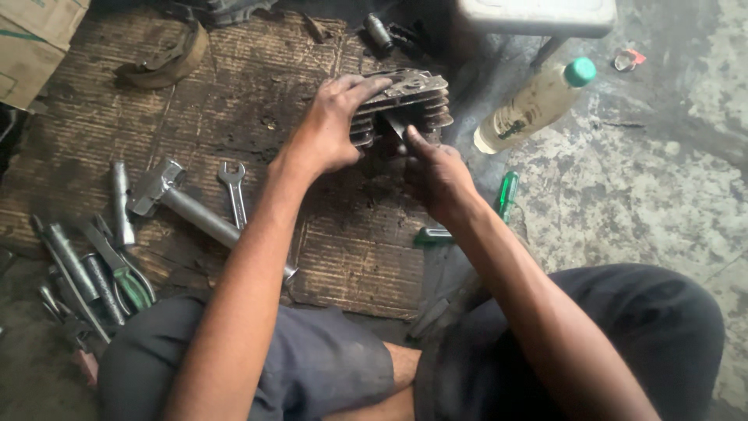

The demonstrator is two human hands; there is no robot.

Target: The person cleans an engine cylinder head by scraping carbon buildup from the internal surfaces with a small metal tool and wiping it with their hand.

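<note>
A dark finned metal engine cylinder (425, 97) stands tilted on a greasy sheet of cardboard (234, 101). My left hand (331, 125) grips its left side, fingers over the top edge. My right hand (436, 175) holds a thin flat metal blade (396, 125) whose tip rests against the cylinder's near face, between the fins.
On the cardboard lie a spanner (234, 191), a metal hammer-like tool (183, 203) and a brake shoe (164, 62). Pliers and several sockets (93, 273) lie at the left. A green-handled screwdriver (506, 195), a plastic bottle with green cap (534, 101) and a white stool (538, 15) stand on the right.
</note>
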